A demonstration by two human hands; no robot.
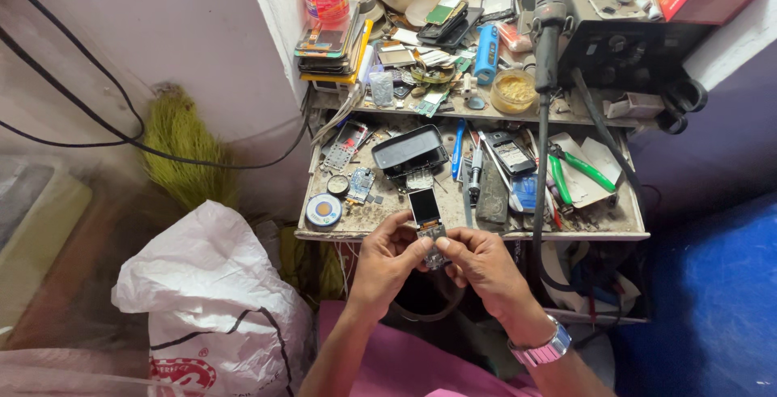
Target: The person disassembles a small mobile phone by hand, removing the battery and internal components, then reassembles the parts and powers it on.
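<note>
While both hands — left hand [387, 253], right hand [477, 261] — pinch one phone board [427, 220], two green-handled tools [576, 172] lie apart.

We see soft, even daylight; the cluttered, dusty grey tabletop [486, 227] is bright and sharp. Shadows deepen beneath it, around the dark space under the hands. The pale wall [162, 33] bows at the left edge, and the lower left corner blurs.

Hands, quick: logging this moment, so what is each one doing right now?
Left hand: closed on the small phone board with its screen.
Right hand: pinching the same board's lower end.
</note>
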